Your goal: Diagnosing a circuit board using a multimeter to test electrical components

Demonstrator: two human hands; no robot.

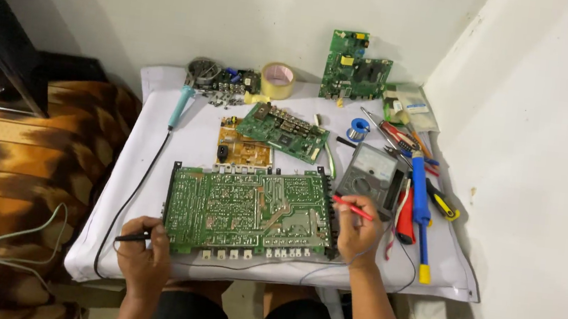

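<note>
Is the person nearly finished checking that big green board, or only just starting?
It looks early. Done: the large green circuit board lies solder side up on the white-covered table, and the grey analogue multimeter sits beside it. In hand: the left hand holds a black probe, the right hand a red probe. Neither tip clearly touches the board. Left: probing it. The teal-handled soldering iron lies untouched.

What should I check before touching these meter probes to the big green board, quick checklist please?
1. Black probe held in left hand: ok.
2. Red probe held in right hand: ok.
3. Large circuit board lying flat, solder side up: ok.
4. Multimeter within view, beside the board: ok.
5. Meter dial setting: cannot tell.
6. Soldering iron lying away from both hands: ok.
</note>
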